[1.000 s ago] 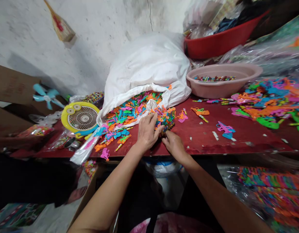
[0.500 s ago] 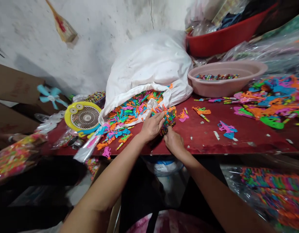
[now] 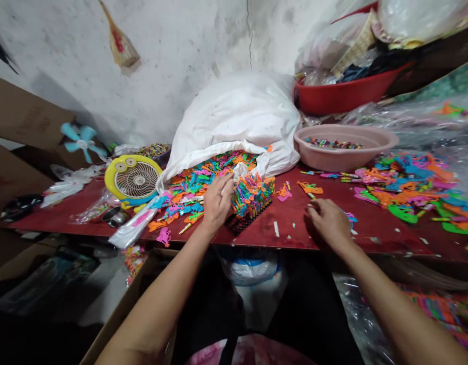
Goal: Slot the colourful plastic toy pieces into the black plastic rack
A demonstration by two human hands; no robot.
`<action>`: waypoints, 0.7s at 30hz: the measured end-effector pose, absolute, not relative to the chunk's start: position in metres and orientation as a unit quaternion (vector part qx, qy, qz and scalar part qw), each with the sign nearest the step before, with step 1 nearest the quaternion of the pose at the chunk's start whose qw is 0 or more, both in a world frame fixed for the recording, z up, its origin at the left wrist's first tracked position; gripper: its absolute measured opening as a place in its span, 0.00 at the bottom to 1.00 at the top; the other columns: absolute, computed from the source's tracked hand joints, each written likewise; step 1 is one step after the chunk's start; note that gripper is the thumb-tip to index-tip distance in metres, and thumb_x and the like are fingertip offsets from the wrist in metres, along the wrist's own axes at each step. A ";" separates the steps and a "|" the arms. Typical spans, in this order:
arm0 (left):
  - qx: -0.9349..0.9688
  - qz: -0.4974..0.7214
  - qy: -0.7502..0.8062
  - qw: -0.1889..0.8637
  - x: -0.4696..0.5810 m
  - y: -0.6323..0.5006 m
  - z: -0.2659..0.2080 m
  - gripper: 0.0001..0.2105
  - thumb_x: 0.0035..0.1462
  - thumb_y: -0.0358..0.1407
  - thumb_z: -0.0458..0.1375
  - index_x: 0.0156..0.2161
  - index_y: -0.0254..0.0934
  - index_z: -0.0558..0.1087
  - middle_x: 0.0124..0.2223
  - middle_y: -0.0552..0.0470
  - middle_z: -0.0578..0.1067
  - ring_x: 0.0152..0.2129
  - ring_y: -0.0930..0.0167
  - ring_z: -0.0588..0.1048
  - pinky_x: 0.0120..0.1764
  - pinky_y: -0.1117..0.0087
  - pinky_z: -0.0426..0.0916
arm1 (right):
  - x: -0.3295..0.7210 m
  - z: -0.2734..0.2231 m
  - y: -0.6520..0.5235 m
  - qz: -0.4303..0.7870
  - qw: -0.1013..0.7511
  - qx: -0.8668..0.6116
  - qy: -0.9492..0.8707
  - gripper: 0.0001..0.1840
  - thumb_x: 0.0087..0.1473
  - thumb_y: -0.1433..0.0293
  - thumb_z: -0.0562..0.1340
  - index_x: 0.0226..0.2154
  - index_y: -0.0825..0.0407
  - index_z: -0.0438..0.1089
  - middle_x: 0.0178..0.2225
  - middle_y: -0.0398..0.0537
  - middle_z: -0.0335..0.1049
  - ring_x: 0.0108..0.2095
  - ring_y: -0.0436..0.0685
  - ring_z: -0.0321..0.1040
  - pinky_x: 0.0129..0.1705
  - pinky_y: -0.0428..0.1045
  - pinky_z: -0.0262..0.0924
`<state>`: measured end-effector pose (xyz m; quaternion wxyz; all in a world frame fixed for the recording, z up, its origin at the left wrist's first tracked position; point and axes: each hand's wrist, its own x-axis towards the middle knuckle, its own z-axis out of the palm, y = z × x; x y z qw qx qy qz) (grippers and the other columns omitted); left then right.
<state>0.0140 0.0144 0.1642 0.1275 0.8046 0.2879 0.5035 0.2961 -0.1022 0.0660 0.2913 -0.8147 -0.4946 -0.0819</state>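
A black rack (image 3: 252, 215) with rows of holes stands at the table's front edge, packed with upright colourful plastic toys (image 3: 252, 190). My left hand (image 3: 219, 200) is at the rack's left end, thumb and fingers close together; anything between them is hidden. To the right, my right hand (image 3: 330, 223) is just above the table, fingers loosely bent and apart, with nothing seen in it. Its fingertips are close to an orange toy with a yellow stick (image 3: 310, 190). Behind the rack, a white sack (image 3: 237, 109) lies with its mouth spilling more such toys.
A yellow owl-like fan (image 3: 133, 177) and a metal cup (image 3: 115, 217) stand to the left. At the back right are a pink basin (image 3: 333, 157) holding small pieces and a red basin (image 3: 333, 99). Loose toys (image 3: 412, 187) cover the right side of the red table (image 3: 378, 238).
My right hand has left the rack and moved right, towards the orange toy. The left hand has shifted a little left, uncovering more of the rack. The view has tilted up slightly.
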 end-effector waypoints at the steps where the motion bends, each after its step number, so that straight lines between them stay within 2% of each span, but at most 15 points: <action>1: 0.768 0.538 0.316 0.145 0.007 0.008 0.155 0.18 0.69 0.42 0.45 0.49 0.36 0.74 0.45 0.46 0.77 0.43 0.69 0.75 0.48 0.66 0.68 | 0.305 0.068 -0.103 -0.101 0.264 -0.828 -0.485 0.17 0.60 0.64 0.55 0.46 0.54 0.73 0.43 0.57 0.72 0.39 0.60 0.69 0.35 0.50 0.58; 3: 0.710 0.570 0.379 0.168 -0.005 -0.005 0.127 0.18 0.69 0.42 0.44 0.44 0.35 0.75 0.39 0.48 0.77 0.37 0.70 0.75 0.43 0.67 0.70 | 0.318 0.071 -0.100 -0.115 0.206 -0.844 -0.482 0.19 0.60 0.60 0.56 0.46 0.54 0.73 0.42 0.58 0.70 0.38 0.61 0.68 0.34 0.51 0.57; 5: 0.705 0.536 0.426 0.187 -0.012 -0.016 0.094 0.18 0.68 0.41 0.45 0.39 0.36 0.75 0.36 0.49 0.77 0.36 0.70 0.75 0.42 0.66 0.70 | 0.324 0.070 -0.093 -0.111 0.151 -0.848 -0.496 0.20 0.60 0.58 0.57 0.44 0.54 0.74 0.39 0.59 0.70 0.39 0.62 0.68 0.35 0.52 0.56; 7: 0.740 0.481 0.439 0.169 -0.015 -0.024 0.063 0.14 0.66 0.39 0.49 0.39 0.37 0.76 0.38 0.49 0.77 0.38 0.68 0.74 0.45 0.63 0.70 | 0.326 0.066 -0.086 -0.109 0.113 -0.846 -0.510 0.18 0.61 0.60 0.56 0.41 0.55 0.75 0.38 0.59 0.70 0.39 0.62 0.68 0.35 0.52 0.56; 10: 0.792 0.425 0.421 0.120 -0.015 -0.030 0.034 0.11 0.63 0.35 0.54 0.45 0.38 0.76 0.47 0.45 0.76 0.46 0.64 0.72 0.50 0.57 0.69 | 0.328 0.062 -0.079 -0.106 0.102 -0.849 -0.507 0.17 0.62 0.66 0.52 0.43 0.56 0.74 0.39 0.59 0.70 0.37 0.61 0.69 0.34 0.51 0.54; 13: 0.824 0.380 0.412 0.087 -0.011 -0.034 0.027 0.12 0.61 0.32 0.54 0.48 0.37 0.76 0.49 0.42 0.74 0.47 0.62 0.70 0.49 0.55 0.69 | 0.332 0.063 -0.077 -0.087 0.104 -0.857 -0.497 0.19 0.62 0.67 0.50 0.44 0.56 0.74 0.39 0.62 0.71 0.36 0.62 0.69 0.33 0.52 0.54; 17: 0.845 0.325 0.418 0.070 -0.001 -0.040 0.030 0.14 0.61 0.34 0.55 0.51 0.37 0.74 0.49 0.43 0.73 0.45 0.62 0.68 0.47 0.57 0.67 | 0.337 0.071 -0.071 -0.037 0.101 -0.866 -0.489 0.20 0.60 0.61 0.54 0.46 0.55 0.73 0.44 0.64 0.71 0.41 0.66 0.70 0.36 0.54 0.58; 21: 0.853 0.300 0.423 0.056 0.007 -0.042 0.031 0.14 0.62 0.35 0.55 0.52 0.38 0.73 0.49 0.45 0.73 0.45 0.62 0.67 0.45 0.59 0.65 | 0.334 0.078 -0.059 -0.009 0.079 -0.880 -0.468 0.25 0.61 0.57 0.52 0.48 0.57 0.72 0.46 0.65 0.70 0.44 0.70 0.69 0.38 0.56 0.60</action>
